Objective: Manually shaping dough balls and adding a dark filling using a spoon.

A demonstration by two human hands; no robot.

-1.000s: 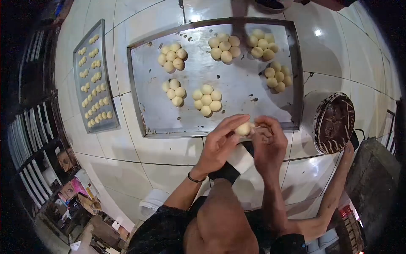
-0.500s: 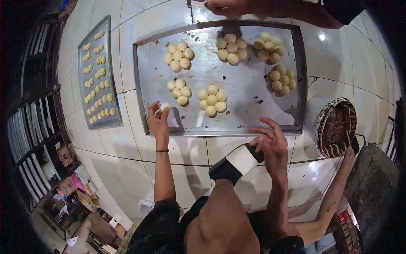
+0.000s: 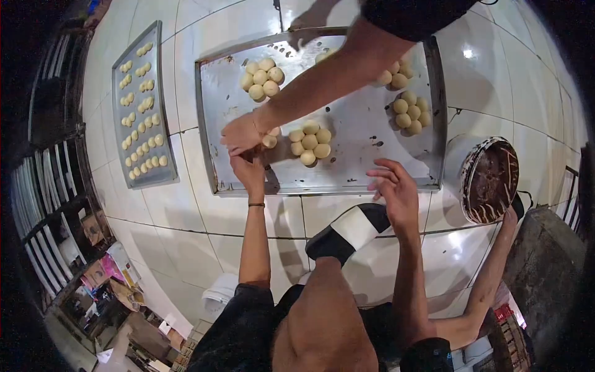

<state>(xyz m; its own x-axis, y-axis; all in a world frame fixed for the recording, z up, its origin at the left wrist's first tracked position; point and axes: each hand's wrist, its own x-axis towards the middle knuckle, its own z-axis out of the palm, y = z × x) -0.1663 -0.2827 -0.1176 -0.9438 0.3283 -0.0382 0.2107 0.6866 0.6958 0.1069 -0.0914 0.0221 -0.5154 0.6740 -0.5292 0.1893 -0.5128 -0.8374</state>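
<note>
Partly hidden, a dough cluster [image 3: 269, 142] sits in the large tray's [image 3: 356, 149] near left part. Beside it, my left grip's [image 3: 249, 175] fingertips are covered by another person's hand [image 3: 242, 131]; I cannot tell its hold. My right grip [image 3: 398, 197], loosely open, hovers by the tray's near edge. Left of that tray lies a smaller tray [image 3: 155, 176]; right, a brown-smeared bowl [image 3: 493, 180].

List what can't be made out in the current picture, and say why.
Head view: whether the left hand holds anything; a co-worker's hand overlaps it.
Head view: most of the far middle dough cluster; the co-worker's forearm hides it.
Head view: the rest of the co-worker's sleeve; the top edge cuts it off.
</note>
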